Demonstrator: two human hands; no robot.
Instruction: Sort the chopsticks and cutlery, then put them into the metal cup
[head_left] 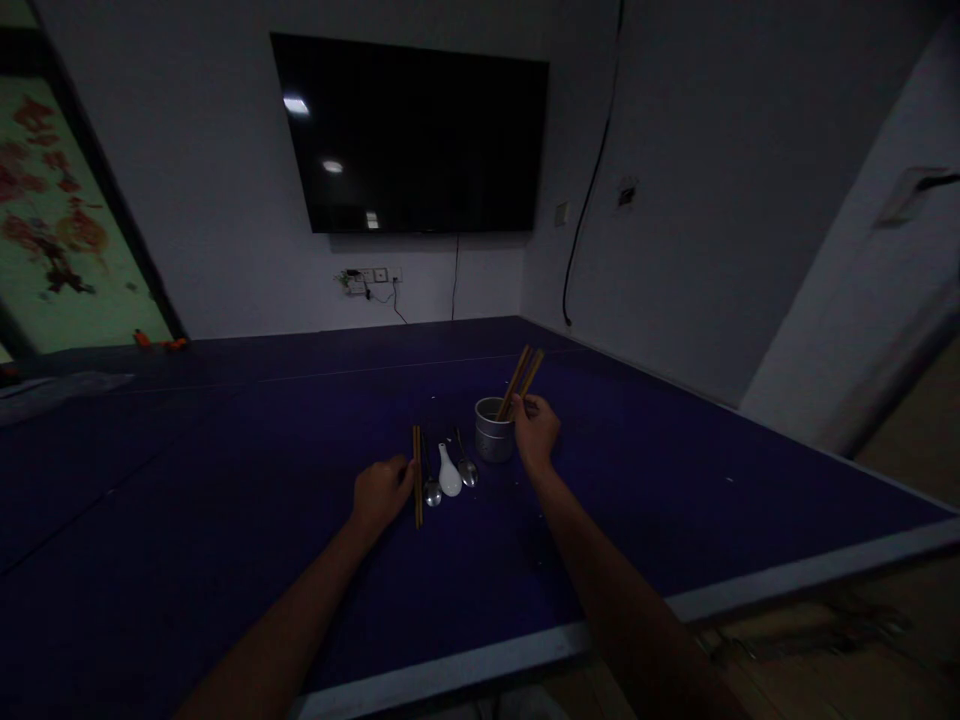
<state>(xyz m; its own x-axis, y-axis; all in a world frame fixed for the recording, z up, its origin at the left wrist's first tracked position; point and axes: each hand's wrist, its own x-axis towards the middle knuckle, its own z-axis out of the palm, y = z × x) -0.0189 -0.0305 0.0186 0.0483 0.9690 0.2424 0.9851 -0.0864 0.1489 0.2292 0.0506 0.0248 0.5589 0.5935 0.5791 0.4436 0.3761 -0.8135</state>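
Note:
My right hand (536, 428) pinches a pair of wooden chopsticks (517, 375), which lean upward at the rim of a grey cylindrical cup (494, 442). The lower ends of these chopsticks are inside the cup or behind its rim. Another pair of wooden chopsticks (418, 500) lies on the purple table, with the curled fingers of my left hand (381, 492) closed at its left side. To the right of that pair, in a row, lie a metal spoon (433, 493), a white ceramic soup spoon (449, 476) and a second metal spoon (468, 471).
The purple table (225, 480) has a pale front edge and reaches back to the wall. A dark television (420, 140) hangs above, with sockets below it. Clear plastic (67, 390) and small orange objects (161, 342) lie at the far left. A black cable (592, 190) hangs at the right.

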